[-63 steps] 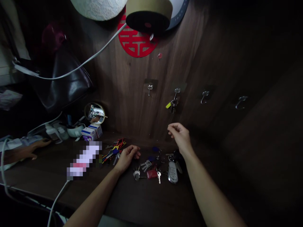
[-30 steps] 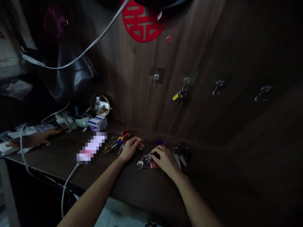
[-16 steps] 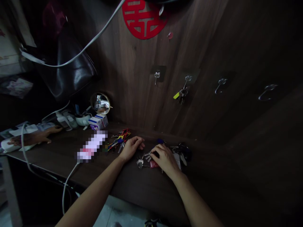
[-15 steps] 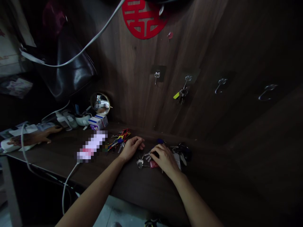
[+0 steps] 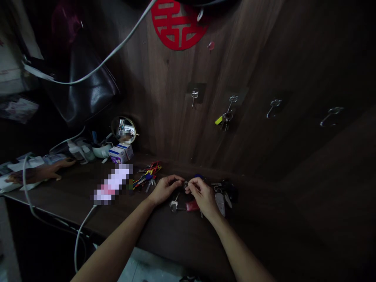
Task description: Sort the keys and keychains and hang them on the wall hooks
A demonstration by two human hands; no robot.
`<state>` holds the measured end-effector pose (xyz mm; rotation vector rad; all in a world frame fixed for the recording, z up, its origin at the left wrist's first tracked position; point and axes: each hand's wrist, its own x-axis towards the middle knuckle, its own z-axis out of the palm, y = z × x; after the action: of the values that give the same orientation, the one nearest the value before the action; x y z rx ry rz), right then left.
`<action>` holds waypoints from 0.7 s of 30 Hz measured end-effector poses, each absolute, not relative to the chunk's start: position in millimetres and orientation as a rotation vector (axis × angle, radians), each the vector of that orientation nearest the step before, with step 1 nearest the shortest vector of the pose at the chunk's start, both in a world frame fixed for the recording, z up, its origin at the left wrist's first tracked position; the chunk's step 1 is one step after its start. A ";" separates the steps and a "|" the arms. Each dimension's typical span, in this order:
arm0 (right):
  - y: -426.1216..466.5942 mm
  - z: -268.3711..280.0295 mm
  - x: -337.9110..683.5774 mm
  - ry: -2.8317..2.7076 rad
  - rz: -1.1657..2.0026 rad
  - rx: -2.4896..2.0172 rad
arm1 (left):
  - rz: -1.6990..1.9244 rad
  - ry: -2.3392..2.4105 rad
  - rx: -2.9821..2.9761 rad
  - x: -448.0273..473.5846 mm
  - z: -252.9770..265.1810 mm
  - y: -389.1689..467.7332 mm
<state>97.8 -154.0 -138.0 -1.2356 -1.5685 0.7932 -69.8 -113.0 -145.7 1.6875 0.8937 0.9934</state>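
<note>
My right hand point(image 5: 203, 196) is closed in a pinch on a small bunch of keys point(image 5: 186, 185), just above the dark desk. From the other side, my left hand point(image 5: 165, 190) brings its thumb and fingertips together at the same bunch; its exact hold is partly hidden. Below the hands lie loose silver keys point(image 5: 174, 205) and a red tag point(image 5: 192, 206). Right of my right hand is another pile of keys point(image 5: 219, 203) with a dark fob point(image 5: 230, 190). To the left of my left hand lies a bundle of keys with colourful covers and cords point(image 5: 149, 176).
On the wooden back panel are several metal hooks point(image 5: 194, 94); one carries keys with a yellow tag point(image 5: 219, 120). A phone point(image 5: 113, 186) on a white cable, small boxes point(image 5: 121, 152) and a round mirror point(image 5: 124, 130) stand left. A black bag point(image 5: 91, 86) hangs above.
My left hand has moved right and its fingertips now meet the bunch in my right hand. The right hand has lifted those keys slightly and turned them toward the left hand.
</note>
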 end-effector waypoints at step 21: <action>-143.8 -142.9 93.3 -1.458 0.870 -1.110 | 0.936 0.701 1.384 -66.2 -146.2 -115.6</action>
<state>93.3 -143.8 -142.9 -1.1100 -1.4576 0.8700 -66.2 -115.6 -146.2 1.3838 0.7013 0.9357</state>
